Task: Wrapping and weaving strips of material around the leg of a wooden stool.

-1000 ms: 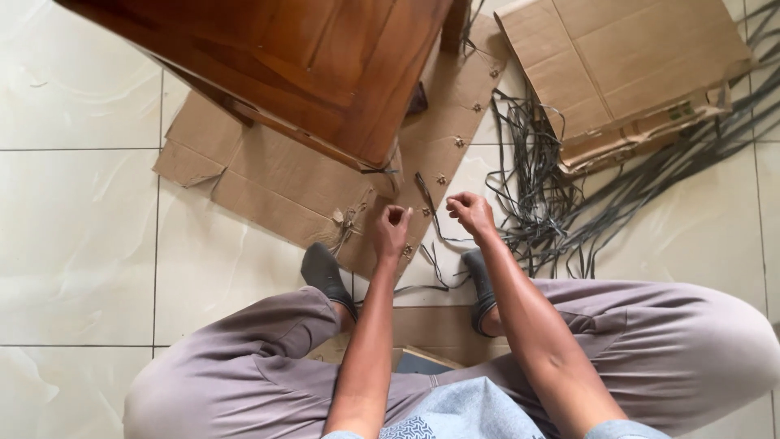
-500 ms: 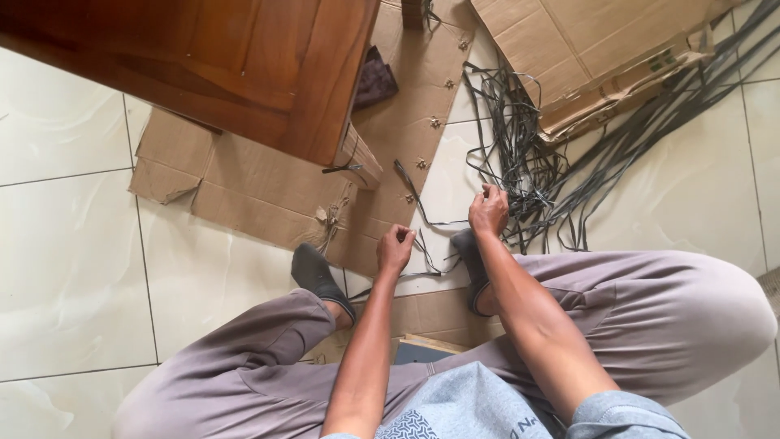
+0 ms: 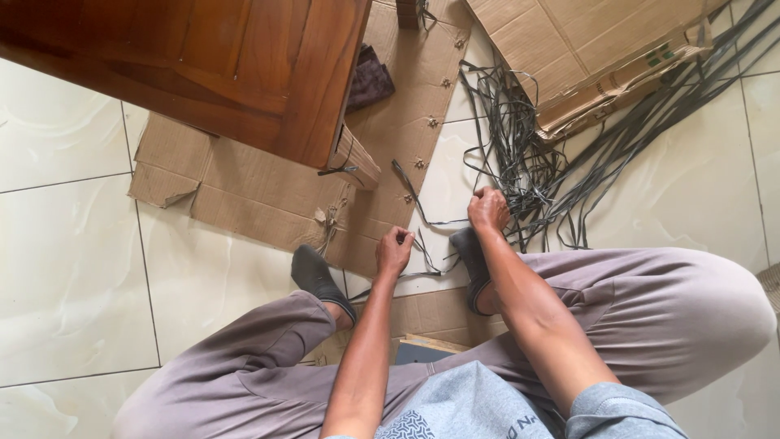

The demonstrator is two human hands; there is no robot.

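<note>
I squat over a tiled floor with both arms reaching down between my knees. My left hand (image 3: 394, 249) is closed on a thin grey plastic strap (image 3: 422, 218) that curves over the tiles. My right hand (image 3: 488, 209) is a fist gripping the same strap farther right, at the edge of a tangled pile of grey straps (image 3: 532, 154). The strap runs between the two hands, just in front of my grey-socked feet (image 3: 317, 276). Flattened cardboard (image 3: 260, 183) lies under and beyond the left hand.
A brown wooden door panel (image 3: 211, 69) rests tilted at the upper left on the cardboard. Folded cardboard sheets (image 3: 585, 57) lie at the upper right with straps spilling from under them. A dark cloth (image 3: 370, 77) sits beside the door. White tiles (image 3: 73, 268) stretch left.
My hands have moved apart: the right one went right toward the strap pile and closed into a fist, the left one drew back toward me. The view shifted slightly.
</note>
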